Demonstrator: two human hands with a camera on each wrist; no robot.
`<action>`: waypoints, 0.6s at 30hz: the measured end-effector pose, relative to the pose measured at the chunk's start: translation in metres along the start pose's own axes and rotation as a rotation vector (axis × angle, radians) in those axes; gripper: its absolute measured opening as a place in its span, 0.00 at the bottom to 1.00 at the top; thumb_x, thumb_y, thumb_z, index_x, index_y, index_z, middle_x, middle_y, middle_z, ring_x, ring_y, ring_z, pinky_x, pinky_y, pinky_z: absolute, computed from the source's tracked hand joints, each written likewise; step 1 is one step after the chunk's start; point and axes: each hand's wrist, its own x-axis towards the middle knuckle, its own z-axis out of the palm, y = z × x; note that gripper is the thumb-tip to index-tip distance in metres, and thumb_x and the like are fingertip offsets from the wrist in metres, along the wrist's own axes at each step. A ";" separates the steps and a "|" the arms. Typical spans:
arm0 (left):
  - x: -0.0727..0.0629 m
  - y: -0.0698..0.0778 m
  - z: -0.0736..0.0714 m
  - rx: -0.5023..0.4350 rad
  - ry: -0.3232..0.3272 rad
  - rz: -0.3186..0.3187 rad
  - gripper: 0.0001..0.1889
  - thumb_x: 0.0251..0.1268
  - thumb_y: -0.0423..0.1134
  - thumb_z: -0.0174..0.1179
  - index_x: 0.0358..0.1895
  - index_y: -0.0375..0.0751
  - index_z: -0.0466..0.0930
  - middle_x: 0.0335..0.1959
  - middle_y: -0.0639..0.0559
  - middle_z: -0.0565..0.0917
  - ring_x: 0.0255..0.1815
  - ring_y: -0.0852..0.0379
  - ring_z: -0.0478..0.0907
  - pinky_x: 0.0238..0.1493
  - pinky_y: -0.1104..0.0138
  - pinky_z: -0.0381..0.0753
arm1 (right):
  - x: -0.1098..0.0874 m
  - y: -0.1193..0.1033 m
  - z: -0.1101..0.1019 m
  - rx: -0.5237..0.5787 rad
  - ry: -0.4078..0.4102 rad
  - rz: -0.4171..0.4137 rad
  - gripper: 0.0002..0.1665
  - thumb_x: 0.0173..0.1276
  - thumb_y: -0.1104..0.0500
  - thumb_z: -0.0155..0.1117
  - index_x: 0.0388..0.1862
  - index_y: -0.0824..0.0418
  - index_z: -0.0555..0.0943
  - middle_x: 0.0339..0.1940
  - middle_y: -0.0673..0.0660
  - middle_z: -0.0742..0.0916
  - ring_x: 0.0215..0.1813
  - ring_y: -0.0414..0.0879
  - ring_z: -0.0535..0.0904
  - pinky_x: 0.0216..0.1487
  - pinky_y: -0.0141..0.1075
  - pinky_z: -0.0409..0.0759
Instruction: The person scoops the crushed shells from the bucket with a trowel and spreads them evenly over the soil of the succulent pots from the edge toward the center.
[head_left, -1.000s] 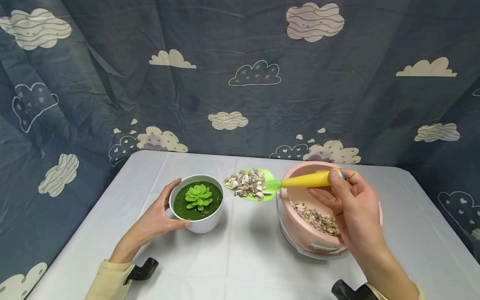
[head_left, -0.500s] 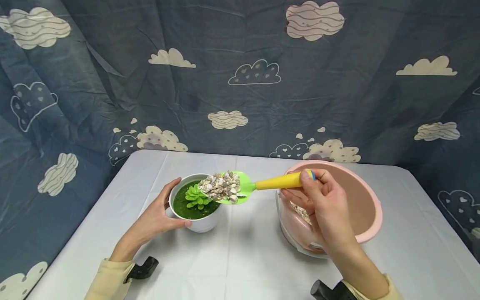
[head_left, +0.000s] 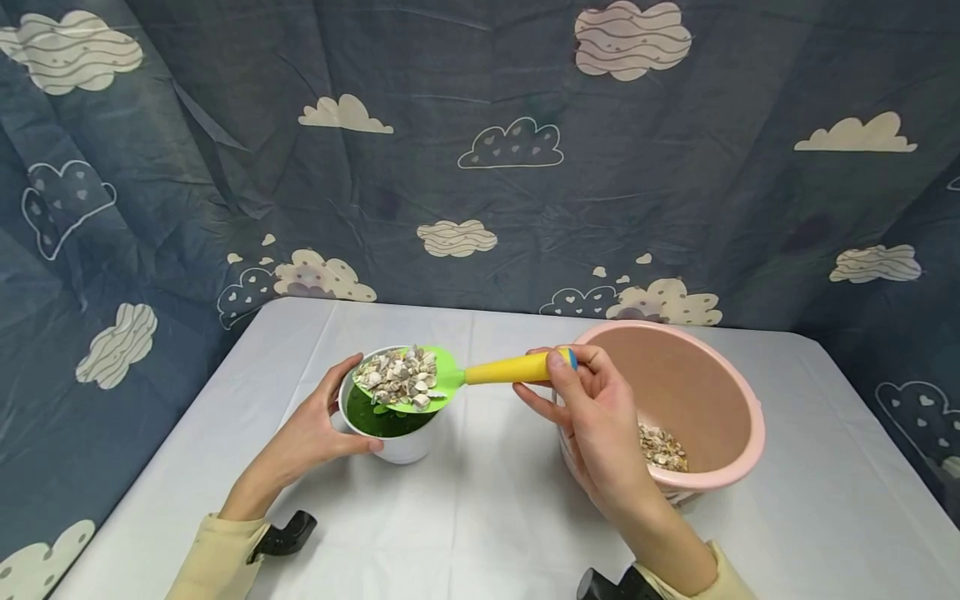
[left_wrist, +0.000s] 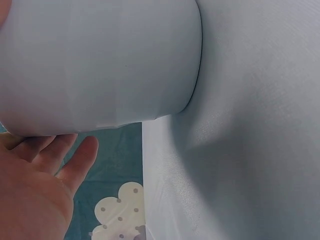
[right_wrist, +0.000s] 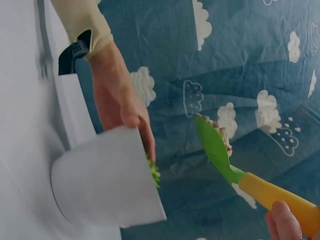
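My left hand (head_left: 318, 427) grips the white plant pot (head_left: 408, 450) by its rim and side, thumb in front and fingers behind. The pot stands upright on the table with green moss (head_left: 386, 423) inside. My right hand (head_left: 596, 417) holds a toy trowel (head_left: 506, 369) by its yellow handle. Its green blade hovers over the pot, heaped with small pebbles (head_left: 399, 377), and hides most of the green succulent. In the right wrist view, the blade (right_wrist: 214, 142) is apart from the pot (right_wrist: 107, 180), and a bit of the succulent (right_wrist: 153, 172) shows at the rim.
On the right of the white-covered table (head_left: 480, 533) stands a pink bucket (head_left: 720, 379) with more pebbles (head_left: 660, 447) at its bottom. My right forearm partly covers its near left side. A dark cloud-print cloth (head_left: 510, 208) hangs behind the table.
My right hand has carried the loaded trowel leftward, from between bucket and pot to over the pot. The pebbles stay on the blade. My left hand and the pot have not moved.
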 end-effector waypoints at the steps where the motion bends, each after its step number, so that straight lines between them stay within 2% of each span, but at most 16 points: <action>1: 0.000 0.000 0.000 0.005 0.001 0.002 0.60 0.39 0.42 0.82 0.77 0.44 0.52 0.73 0.42 0.62 0.71 0.42 0.59 0.67 0.43 0.60 | 0.000 0.001 0.002 0.005 0.005 0.013 0.15 0.75 0.62 0.58 0.50 0.70 0.67 0.49 0.65 0.83 0.51 0.53 0.82 0.52 0.52 0.80; 6: -0.001 0.001 0.000 0.010 0.002 -0.008 0.60 0.39 0.42 0.82 0.77 0.45 0.52 0.73 0.41 0.62 0.70 0.41 0.61 0.67 0.43 0.61 | -0.002 0.009 0.009 0.001 0.030 0.044 0.11 0.75 0.65 0.57 0.49 0.69 0.67 0.48 0.63 0.83 0.51 0.54 0.82 0.51 0.51 0.81; 18: -0.001 0.001 -0.001 -0.029 -0.008 -0.007 0.60 0.40 0.41 0.82 0.78 0.44 0.51 0.72 0.42 0.64 0.69 0.42 0.62 0.67 0.44 0.60 | -0.003 0.015 0.012 -0.053 0.020 0.016 0.11 0.74 0.68 0.56 0.50 0.70 0.66 0.52 0.68 0.79 0.51 0.54 0.81 0.51 0.49 0.81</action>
